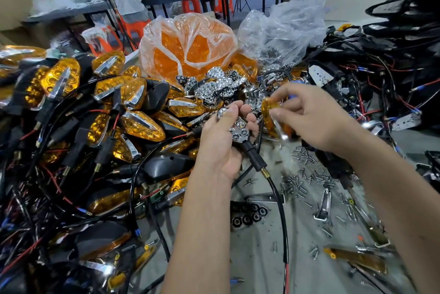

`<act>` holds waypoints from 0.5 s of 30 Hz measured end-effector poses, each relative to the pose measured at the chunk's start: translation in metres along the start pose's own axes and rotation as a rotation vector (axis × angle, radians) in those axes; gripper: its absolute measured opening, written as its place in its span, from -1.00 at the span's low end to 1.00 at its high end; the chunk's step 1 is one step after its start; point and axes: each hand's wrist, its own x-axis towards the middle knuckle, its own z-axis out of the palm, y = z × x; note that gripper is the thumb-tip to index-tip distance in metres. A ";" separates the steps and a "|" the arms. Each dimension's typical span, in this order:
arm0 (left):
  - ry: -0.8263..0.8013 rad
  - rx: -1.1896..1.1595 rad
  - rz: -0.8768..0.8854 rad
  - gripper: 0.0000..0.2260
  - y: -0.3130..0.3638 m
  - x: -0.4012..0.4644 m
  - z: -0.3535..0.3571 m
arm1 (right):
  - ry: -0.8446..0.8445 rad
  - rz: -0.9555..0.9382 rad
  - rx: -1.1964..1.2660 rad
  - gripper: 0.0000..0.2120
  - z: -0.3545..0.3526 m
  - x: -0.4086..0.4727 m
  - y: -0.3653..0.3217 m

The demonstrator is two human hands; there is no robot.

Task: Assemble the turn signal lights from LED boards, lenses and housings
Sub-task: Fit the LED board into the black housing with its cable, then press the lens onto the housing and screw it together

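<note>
Left hand: my left hand [222, 138] is curled round a half-built signal [238, 127] – black housing with the chrome reflector facing up, thumb across the top end, fingers wrapped behind it.

Stalk: the signal's black stem and cable [276, 189] run down and to the right out of the palm, so its long axis goes from upper left to lower right.

Right hand: my right hand [316, 117] pinches an amber lens [271, 120] by its edge, fingertips bent round it. It's motion-blurred, so I can't tell exactly how the fingers sit.

Key relation: the lens is just to the right of the signal, close but not touching, and stands nearly on edge while the reflector faces up – I reckon it needs tipping flat and lining up along that same diagonal before it'll seat.

Nearer hand: the right one does the moving, the left just steadies.

Spares: a heap of chrome reflectors [214, 89] sits right behind the hands, and a bag of amber lenses [188, 46] beyond that.

Done pile: finished lights [133, 93] are stacked to the left.

Screws: loose ones [302, 179] are scattered on the table under the right wrist.
</note>
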 end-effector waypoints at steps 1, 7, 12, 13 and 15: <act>0.000 -0.002 -0.004 -0.89 0.000 0.000 0.000 | 0.052 -0.010 0.110 -0.86 0.001 0.000 -0.001; -0.034 0.059 0.006 -0.85 -0.003 0.000 0.000 | 0.099 -0.016 0.644 -0.68 0.006 0.000 -0.013; -0.072 0.110 0.055 -0.81 -0.003 -0.001 -0.002 | 0.047 -0.007 0.748 -0.72 0.007 -0.002 -0.015; -0.089 0.129 0.065 -0.80 -0.003 -0.002 -0.003 | 0.039 -0.014 0.728 -0.68 0.007 -0.003 -0.015; -0.130 0.173 0.093 -0.79 -0.003 -0.003 -0.003 | 0.006 -0.045 0.721 -0.60 0.008 -0.003 -0.014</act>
